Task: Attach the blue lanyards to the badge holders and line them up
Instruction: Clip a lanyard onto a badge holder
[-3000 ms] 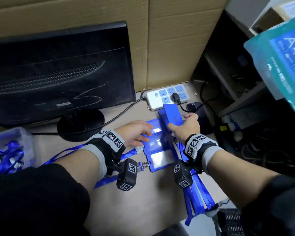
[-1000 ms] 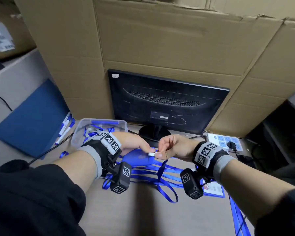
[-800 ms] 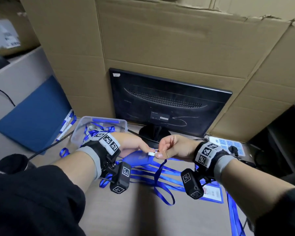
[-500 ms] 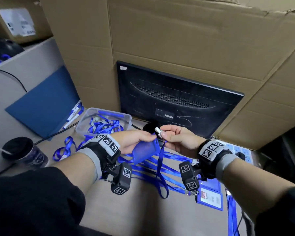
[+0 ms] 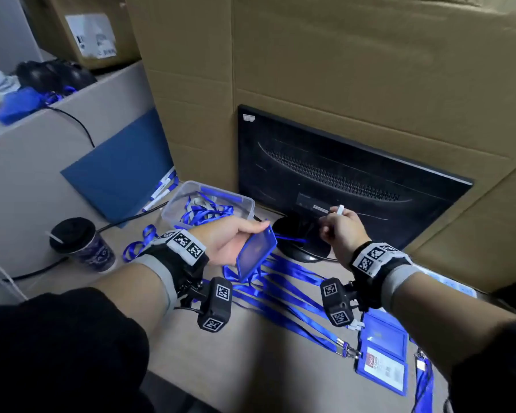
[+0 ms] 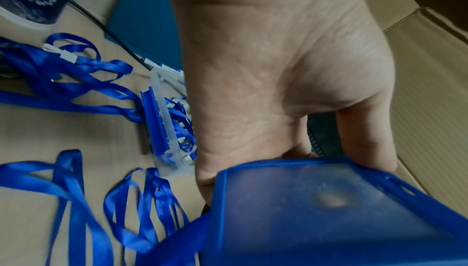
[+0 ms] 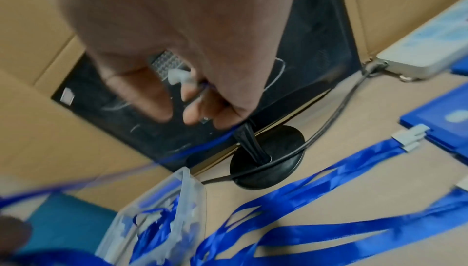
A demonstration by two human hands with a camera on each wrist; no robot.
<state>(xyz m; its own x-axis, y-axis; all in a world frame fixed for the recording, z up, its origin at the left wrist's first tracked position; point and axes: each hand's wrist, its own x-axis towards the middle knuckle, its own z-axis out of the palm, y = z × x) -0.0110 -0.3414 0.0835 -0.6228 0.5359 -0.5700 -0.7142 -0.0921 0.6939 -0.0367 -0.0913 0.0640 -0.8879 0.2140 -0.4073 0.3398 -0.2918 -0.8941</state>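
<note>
My left hand (image 5: 245,234) grips a blue badge holder (image 5: 255,257) by its upper end, tilted above the desk; in the left wrist view the thumb and fingers curl round the badge holder (image 6: 329,210). To the right, in front of the monitor, my raised right hand (image 5: 335,219) pinches the white clip end of a blue lanyard (image 5: 340,209). The right wrist view shows that clip (image 7: 177,76) between the fingertips and a blurred strap trailing off to the lower left. The clip and the holder are apart. Two badge holders with lanyards (image 5: 382,362) lie at the lower right.
Several blue lanyards (image 5: 280,293) spread across the desk between my arms. A clear plastic box (image 5: 242,201) of lanyards stands behind my left hand, beside the black monitor (image 5: 340,186) and its round base. A lidded cup (image 5: 78,245) and blue folder (image 5: 116,171) sit left; cardboard behind.
Half a second ago my hands met at the top of the badge holder. Now they have drawn apart: the right hand has carried the clip up and right, the left keeps the holder.
</note>
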